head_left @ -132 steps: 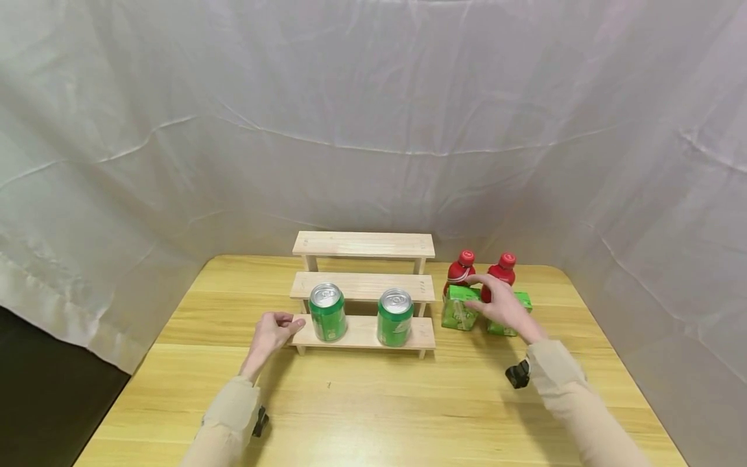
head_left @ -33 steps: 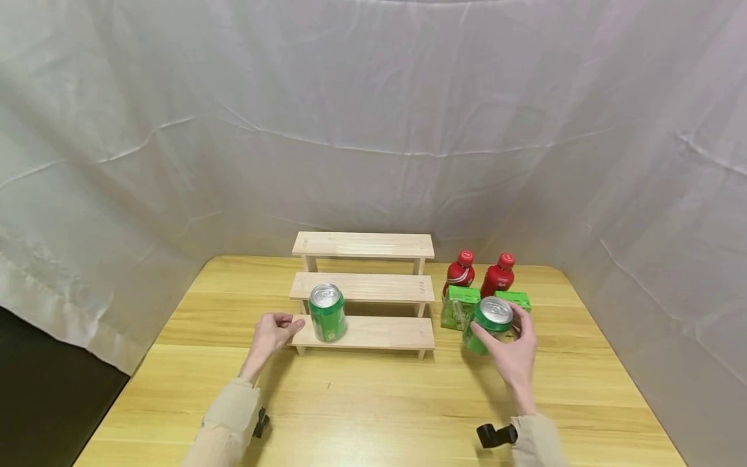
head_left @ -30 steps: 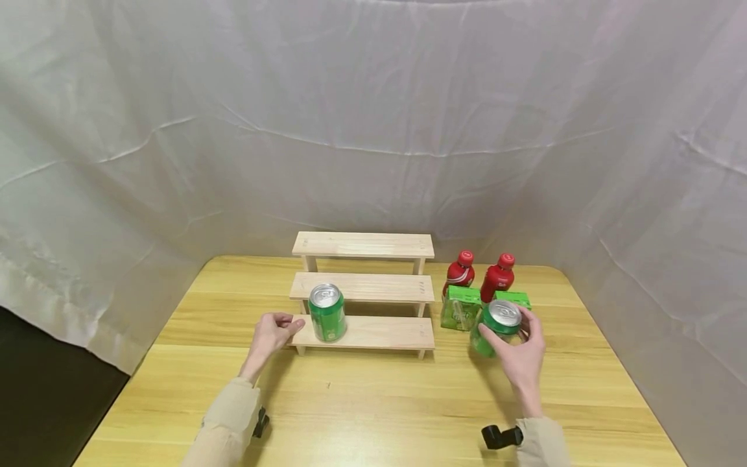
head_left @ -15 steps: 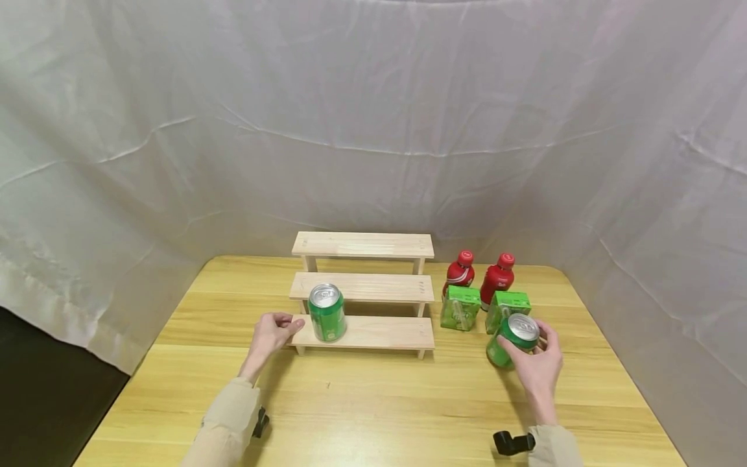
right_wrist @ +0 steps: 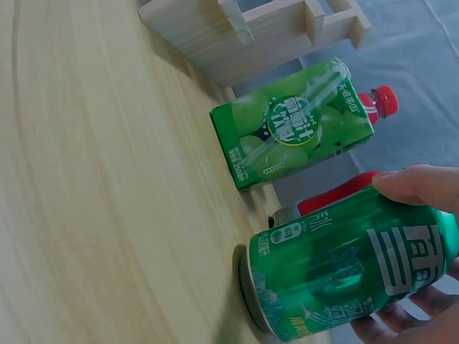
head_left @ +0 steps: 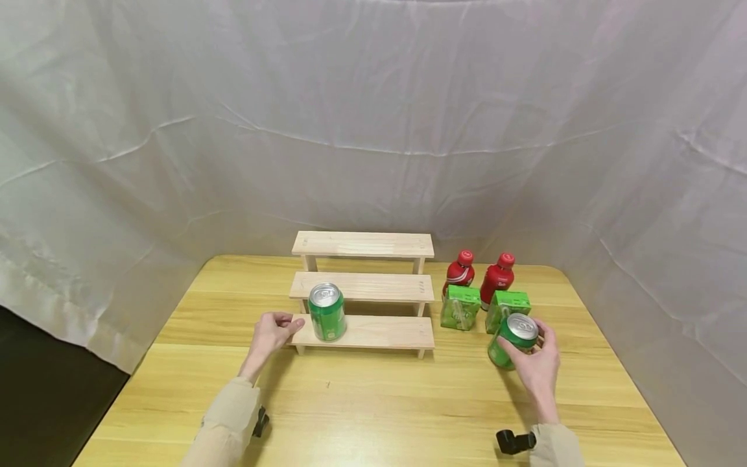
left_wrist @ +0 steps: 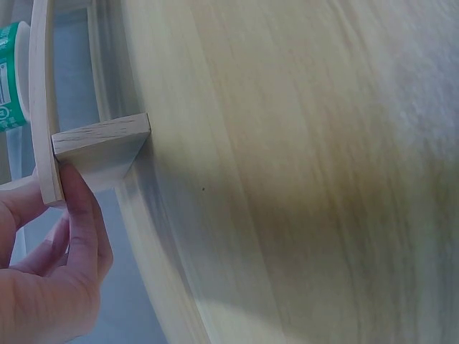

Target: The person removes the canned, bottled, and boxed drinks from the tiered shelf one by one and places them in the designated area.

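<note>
My right hand (head_left: pixel 538 368) grips an upright green soda can (head_left: pixel 517 331), thumb on one side and fingers on the other. In the right wrist view the base of this can (right_wrist: pixel 337 269) is right at the tabletop, in front of the right-hand juice box (head_left: pixel 510 303). Far to the left, my left hand (head_left: pixel 270 336) pinches the left end of the lowest board of a three-step wooden stand (head_left: pixel 385 332). Its thumb lies on top and its fingers (left_wrist: pixel 84 222) are under the board, by the leg. Another green soda can (head_left: pixel 328 316) stands on that board's left part.
A second green juice box (head_left: pixel 460 309) stands between the stand and the held can. Two red bottles (head_left: pixel 460 274) stand behind the boxes. A grey curtain (head_left: pixel 373 155) rises behind the wooden table (head_left: pixel 373 408).
My right hand has gone from the juice boxes to the right-hand can, lifted it off the lowest board and carried it right, before the right-hand box. My left hand has stayed put.
</note>
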